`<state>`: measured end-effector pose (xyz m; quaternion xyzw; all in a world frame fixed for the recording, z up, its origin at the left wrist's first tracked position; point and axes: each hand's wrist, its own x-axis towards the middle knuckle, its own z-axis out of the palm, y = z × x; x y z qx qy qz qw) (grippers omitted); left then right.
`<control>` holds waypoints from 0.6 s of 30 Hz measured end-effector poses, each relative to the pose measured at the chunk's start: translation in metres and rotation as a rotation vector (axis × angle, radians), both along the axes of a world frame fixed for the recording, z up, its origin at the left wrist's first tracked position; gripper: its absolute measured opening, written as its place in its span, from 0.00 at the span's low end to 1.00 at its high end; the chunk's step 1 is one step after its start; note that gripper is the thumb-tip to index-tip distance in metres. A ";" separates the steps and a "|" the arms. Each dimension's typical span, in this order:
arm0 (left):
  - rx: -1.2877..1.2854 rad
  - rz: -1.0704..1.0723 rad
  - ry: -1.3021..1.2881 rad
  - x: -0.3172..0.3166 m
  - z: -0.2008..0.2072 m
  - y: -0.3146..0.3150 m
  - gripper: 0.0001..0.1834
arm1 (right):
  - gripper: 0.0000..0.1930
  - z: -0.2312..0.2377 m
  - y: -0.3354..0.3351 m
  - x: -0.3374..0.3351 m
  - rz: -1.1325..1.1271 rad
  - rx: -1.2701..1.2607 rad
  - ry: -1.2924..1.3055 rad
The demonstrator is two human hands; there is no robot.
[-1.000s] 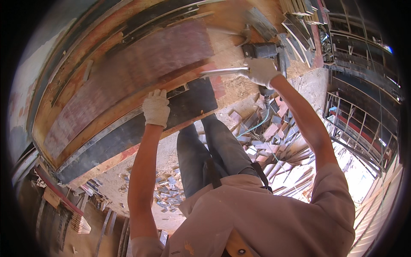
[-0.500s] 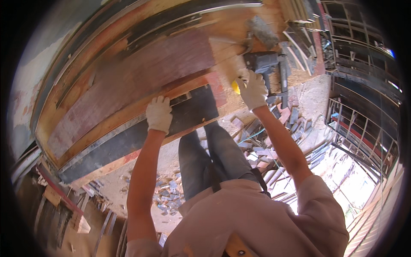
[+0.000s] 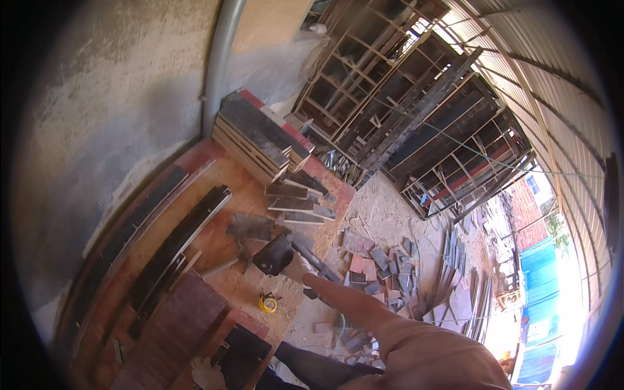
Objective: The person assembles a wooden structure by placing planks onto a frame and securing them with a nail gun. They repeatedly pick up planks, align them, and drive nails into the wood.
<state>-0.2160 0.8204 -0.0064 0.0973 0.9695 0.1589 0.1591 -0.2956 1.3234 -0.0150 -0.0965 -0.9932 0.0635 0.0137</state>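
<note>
My right hand [image 3: 298, 268], in a pale work glove, is wrapped round the handle of a black nail gun [image 3: 273, 255] at the edge of the wooden bench. The gun's long dark magazine points away to the right, and the glove partly hides the handle. Low in the picture my gloved left hand [image 3: 207, 374] lies on dark boards, its fingers laid out over the wood and dim in the shade. Between the hands a yellow tape measure [image 3: 267, 302] sits on the bench top. What looks like a hammer [image 3: 224, 267] lies just left of the gun.
Short boards [image 3: 289, 205] and a stack of black panels [image 3: 250, 140] occupy the bench's far end. Long dark strips [image 3: 175, 240] run along its left, beside a wall with a grey pipe [image 3: 222, 58]. Wood offcuts [image 3: 383, 266] litter the floor at right.
My view has swung to the right and up. My right hand has gone from beside the tape measure to the nail gun and taken hold of it. The left hand stays on the boards.
</note>
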 end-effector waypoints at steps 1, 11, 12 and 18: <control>-0.011 0.028 -0.042 -0.001 0.002 0.001 0.20 | 0.20 0.019 0.005 -0.002 -0.046 -0.161 0.017; 0.315 -0.076 0.219 0.006 -0.048 0.008 0.24 | 0.10 0.231 -0.072 0.064 -0.645 -1.847 -0.347; 0.267 -0.141 0.351 0.003 -0.038 0.019 0.22 | 0.10 0.217 -0.077 0.081 -0.735 -1.944 -0.394; -0.056 0.006 -0.054 -0.023 0.054 0.060 0.15 | 0.09 0.195 -0.141 0.086 -0.967 -2.167 -0.829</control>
